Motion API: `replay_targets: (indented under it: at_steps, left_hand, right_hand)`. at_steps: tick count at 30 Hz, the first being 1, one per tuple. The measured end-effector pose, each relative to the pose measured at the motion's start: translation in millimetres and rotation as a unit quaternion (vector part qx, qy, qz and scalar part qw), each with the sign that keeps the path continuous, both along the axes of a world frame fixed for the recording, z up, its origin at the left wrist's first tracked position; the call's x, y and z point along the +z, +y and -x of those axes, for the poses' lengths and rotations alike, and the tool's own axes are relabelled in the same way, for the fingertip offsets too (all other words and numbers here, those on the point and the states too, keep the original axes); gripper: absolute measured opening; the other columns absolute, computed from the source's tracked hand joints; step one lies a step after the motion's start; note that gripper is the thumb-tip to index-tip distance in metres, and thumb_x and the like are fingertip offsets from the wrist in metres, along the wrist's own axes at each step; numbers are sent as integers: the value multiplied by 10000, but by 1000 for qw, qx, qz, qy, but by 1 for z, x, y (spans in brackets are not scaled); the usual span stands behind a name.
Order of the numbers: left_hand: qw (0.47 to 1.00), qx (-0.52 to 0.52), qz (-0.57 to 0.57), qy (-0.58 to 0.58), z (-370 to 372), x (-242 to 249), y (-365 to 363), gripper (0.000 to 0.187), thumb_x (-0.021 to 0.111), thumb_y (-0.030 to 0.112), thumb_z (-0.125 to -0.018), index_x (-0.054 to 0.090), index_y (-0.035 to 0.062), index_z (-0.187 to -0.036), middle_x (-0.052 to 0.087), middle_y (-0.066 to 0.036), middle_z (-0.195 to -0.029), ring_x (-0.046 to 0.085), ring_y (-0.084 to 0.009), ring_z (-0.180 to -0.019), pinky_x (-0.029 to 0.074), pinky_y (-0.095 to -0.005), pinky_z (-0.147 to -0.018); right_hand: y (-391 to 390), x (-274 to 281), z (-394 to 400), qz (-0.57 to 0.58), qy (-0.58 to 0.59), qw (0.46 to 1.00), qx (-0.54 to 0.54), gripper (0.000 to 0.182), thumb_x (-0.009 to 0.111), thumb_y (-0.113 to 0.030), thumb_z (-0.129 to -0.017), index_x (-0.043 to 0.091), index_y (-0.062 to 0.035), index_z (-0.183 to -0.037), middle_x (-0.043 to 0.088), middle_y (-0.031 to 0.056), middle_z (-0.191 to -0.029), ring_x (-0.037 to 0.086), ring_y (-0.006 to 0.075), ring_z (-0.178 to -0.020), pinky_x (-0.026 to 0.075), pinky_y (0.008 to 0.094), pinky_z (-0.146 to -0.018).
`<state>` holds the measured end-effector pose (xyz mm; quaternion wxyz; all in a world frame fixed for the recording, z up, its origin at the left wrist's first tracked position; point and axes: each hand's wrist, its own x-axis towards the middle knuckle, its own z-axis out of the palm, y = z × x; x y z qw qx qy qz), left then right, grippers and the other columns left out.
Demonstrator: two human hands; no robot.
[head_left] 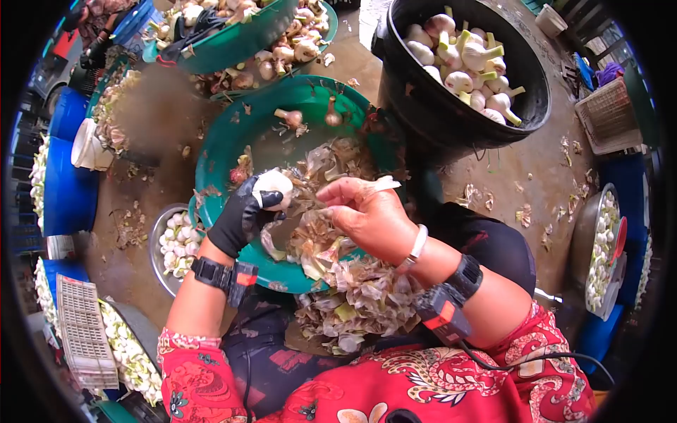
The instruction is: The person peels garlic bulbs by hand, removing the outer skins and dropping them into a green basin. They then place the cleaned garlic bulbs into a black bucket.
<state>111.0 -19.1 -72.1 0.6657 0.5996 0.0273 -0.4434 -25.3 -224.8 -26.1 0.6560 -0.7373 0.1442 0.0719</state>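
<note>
My left hand [243,211], in a black glove, is closed around a white garlic bulb [273,189] over the green basin [211,158]. Just to its right is my bare right hand [363,215], its thumb and forefinger close together; a pale piece of peel [384,183] lies against the fingers. Whether the fingertips pinch anything is too small to tell. Papery skins [317,236] fill the near part of the basin, and two unpeeled bulbs [333,113] lie toward its far side. More skins [367,296] are heaped on my lap.
A black bucket [423,113] of white garlic stands at the upper right. A metal bowl [156,247] of bulbs sits left of the basin. Another green basin [247,46] holds untrimmed garlic at the top. Crates and blue tubs [74,176] line both sides.
</note>
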Motion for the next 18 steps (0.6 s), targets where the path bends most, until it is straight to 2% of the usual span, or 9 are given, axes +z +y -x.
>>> replay_targets:
  at_steps: [1,3,5,8,10,12,15,17,18]
  left_hand:
    - [998,-45,22,-31,12,25,-7,544,706,155,-758,520,84,-1263,631,-47,-1044,612,-161,-921,531,-301,-738]
    - [996,-54,-2,-74,38,56,-16,553,699,183,-770,512,43,-1271,629,-35,-1061,606,-144,-931,514,-279,-756]
    - [984,-76,48,-155,61,76,-24,577,698,165,-767,497,23,-1289,627,-33,-1071,592,-121,-942,490,-251,-775]
    - [984,-16,30,-176,98,97,-23,595,697,133,-761,488,14,-1305,614,-33,-1087,576,-109,-938,471,-239,-767]
    - [977,73,30,-199,123,97,-19,565,687,107,-780,496,25,-1306,601,-32,-1103,574,-110,-930,471,-238,-749]
    - [972,92,4,-218,138,100,-19,554,681,108,-794,493,26,-1309,600,-32,-1106,574,-111,-933,471,-232,-744]
    - [963,108,-31,-243,146,99,-18,536,671,97,-821,485,14,-1316,600,-43,-1137,578,-119,-971,484,-235,-768]
    - [951,89,-53,-292,146,103,-21,545,684,83,-816,482,-4,-1314,603,-58,-1158,584,-131,-1005,495,-259,-821]
    - [953,85,-63,-284,146,107,-22,546,696,67,-807,489,-18,-1304,611,-75,-1158,590,-135,-1017,495,-278,-866]
  right_hand:
    - [3,-4,0,9,-52,998,-29,233,621,-104,-799,669,-33,-1015,680,135,-848,656,190,-775,524,328,-725]
    - [10,-3,-1,2,-128,989,-74,231,635,-83,-791,677,-64,-1017,679,107,-836,652,165,-768,529,309,-714]
    - [13,6,1,-96,-136,984,-68,234,656,-66,-777,679,-52,-1010,684,79,-828,648,135,-773,532,285,-708]
    - [9,25,12,-195,-122,972,-39,227,670,-52,-763,683,-36,-989,685,58,-816,645,117,-759,533,272,-689]
    - [7,26,15,-133,-141,981,2,198,667,-31,-779,682,-16,-977,678,45,-825,629,94,-754,528,263,-676]
    - [9,28,19,-108,-144,983,21,187,658,-1,-795,679,-9,-982,668,32,-839,614,73,-780,521,248,-682]
    - [7,29,20,-18,-233,971,39,134,664,-9,-774,681,-17,-907,661,44,-771,640,126,-719,515,274,-634]
    - [3,28,19,174,-405,898,17,121,668,-20,-742,679,-26,-862,642,92,-744,642,233,-679,505,306,-600]
    - [4,28,18,187,-418,889,15,99,687,-55,-720,647,-46,-811,605,121,-735,606,309,-678,496,357,-579]
